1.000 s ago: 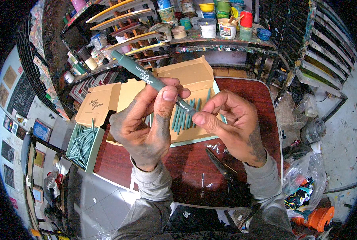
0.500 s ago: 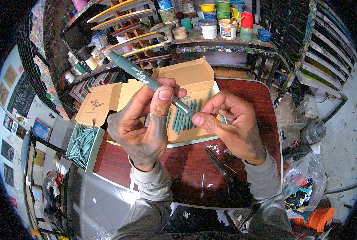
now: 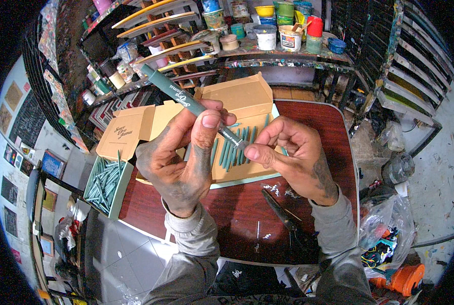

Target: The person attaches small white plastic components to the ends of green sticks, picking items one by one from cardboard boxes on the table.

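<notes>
A slim dark green pen-like stick with white lettering is held up aslant above the table. My left hand is closed on its middle, thumb and fingers pinching it. Thumb and index finger of my right hand pinch its narrower lower end. Behind the hands, an open cardboard box holds a row of similar green sticks, partly covered by my fingers. At the left, a pale green box with its brown lid raised is heaped with more green sticks.
On the dark red table lie a black-handled tool and small white scraps. Paint tubs crowd the shelf behind. A rack of frames stands right, above a clear plastic bag and an orange container.
Both hands keep their hold on the green stick, almost still. My right hand and wrist have shifted and turned very slightly.
</notes>
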A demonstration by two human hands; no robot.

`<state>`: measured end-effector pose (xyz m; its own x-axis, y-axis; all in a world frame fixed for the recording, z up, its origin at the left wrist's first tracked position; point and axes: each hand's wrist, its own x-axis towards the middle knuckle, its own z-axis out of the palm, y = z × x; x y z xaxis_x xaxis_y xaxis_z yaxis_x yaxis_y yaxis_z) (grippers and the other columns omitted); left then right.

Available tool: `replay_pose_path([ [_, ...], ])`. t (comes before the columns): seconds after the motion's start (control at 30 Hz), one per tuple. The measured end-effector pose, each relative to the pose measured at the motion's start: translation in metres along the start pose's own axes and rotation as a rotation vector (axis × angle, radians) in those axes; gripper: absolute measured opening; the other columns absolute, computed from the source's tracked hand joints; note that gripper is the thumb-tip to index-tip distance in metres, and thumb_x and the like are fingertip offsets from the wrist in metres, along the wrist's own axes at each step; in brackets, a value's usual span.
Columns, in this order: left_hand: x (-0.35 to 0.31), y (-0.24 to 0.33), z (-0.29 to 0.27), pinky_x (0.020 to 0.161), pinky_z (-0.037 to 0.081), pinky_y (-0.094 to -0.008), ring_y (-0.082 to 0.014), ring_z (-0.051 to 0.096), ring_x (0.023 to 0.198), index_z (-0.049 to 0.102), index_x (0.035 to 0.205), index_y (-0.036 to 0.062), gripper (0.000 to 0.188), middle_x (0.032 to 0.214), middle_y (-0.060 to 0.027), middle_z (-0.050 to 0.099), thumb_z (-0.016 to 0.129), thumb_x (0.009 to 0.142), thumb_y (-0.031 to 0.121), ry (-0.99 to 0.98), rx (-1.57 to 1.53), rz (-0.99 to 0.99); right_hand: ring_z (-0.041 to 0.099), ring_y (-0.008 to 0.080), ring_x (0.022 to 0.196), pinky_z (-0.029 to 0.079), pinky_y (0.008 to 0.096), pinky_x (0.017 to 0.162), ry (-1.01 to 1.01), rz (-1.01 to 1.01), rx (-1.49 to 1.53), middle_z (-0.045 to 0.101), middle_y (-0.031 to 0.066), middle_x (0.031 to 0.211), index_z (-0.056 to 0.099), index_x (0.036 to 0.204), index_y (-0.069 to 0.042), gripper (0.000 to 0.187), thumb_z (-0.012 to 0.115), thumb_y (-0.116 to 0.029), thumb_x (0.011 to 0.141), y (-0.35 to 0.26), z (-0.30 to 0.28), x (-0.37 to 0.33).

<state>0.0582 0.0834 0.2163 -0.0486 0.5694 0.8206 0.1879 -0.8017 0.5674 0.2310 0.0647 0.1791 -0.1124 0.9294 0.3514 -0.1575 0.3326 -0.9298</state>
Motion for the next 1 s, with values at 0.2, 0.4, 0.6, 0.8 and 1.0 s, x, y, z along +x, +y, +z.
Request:
replay_pose_path([
  [0.2,0.000,-0.001,-0.005,0.063,0.050,-0.0251,-0.0165,0.070,0.078,0.072,0.109,-0.0043,0.024,0.087,-0.0121,0.074,0.065,0.098,0.017,-0.013,0.033,0.006,0.063,0.0107,0.077,0.051,0.0288,0.070,-0.196,-0.017,-0.107,0.064,0.0011,0.080,0.060,0.093,-0.006,0.016,0.075,-0.011,0.090,0.008,-0.016,0.005],
  [0.4,-0.001,0.001,-0.004,0.066,0.054,-0.0260,-0.0161,0.071,0.078,0.072,0.107,-0.0053,0.023,0.085,-0.0120,0.074,0.066,0.098,0.015,-0.030,0.003,-0.056,0.060,0.0137,0.072,0.048,0.0296,0.069,-0.095,-0.073,-0.120,0.061,0.0048,0.078,0.060,0.107,-0.004,0.013,0.061,-0.014,0.099,0.013,-0.020,0.010],
  [0.6,0.000,0.002,0.000,0.070,0.059,-0.0282,-0.0174,0.073,0.080,0.071,0.106,-0.0088,0.020,0.086,-0.0127,0.074,0.069,0.095,0.008,-0.039,-0.151,-0.112,0.058,0.0153,0.068,0.046,0.0318,0.065,-0.300,-0.168,-0.273,0.059,0.0078,0.074,0.061,0.107,-0.002,0.021,0.057,-0.022,0.100,0.000,-0.009,0.001],
  [0.8,-0.001,-0.003,0.002,0.072,0.059,-0.0285,-0.0185,0.073,0.084,0.070,0.111,-0.0086,0.023,0.090,-0.0139,0.074,0.069,0.095,0.007,-0.047,-0.195,-0.126,0.068,0.0329,0.074,0.049,0.0394,0.065,-0.187,-0.254,-0.392,0.065,0.0176,0.079,0.064,0.097,-0.001,0.019,0.060,-0.019,0.099,0.003,0.002,-0.002],
  [1.0,-0.003,0.001,0.011,0.076,0.058,-0.0271,-0.0159,0.072,0.089,0.067,0.119,-0.0085,0.029,0.093,-0.0144,0.075,0.070,0.094,0.007,-0.111,-0.235,-0.209,0.067,0.0302,0.063,0.048,0.0383,0.057,-0.071,-0.302,-0.475,0.064,0.0183,0.072,0.065,0.100,-0.001,0.019,0.062,-0.020,0.099,0.006,0.012,-0.006],
])
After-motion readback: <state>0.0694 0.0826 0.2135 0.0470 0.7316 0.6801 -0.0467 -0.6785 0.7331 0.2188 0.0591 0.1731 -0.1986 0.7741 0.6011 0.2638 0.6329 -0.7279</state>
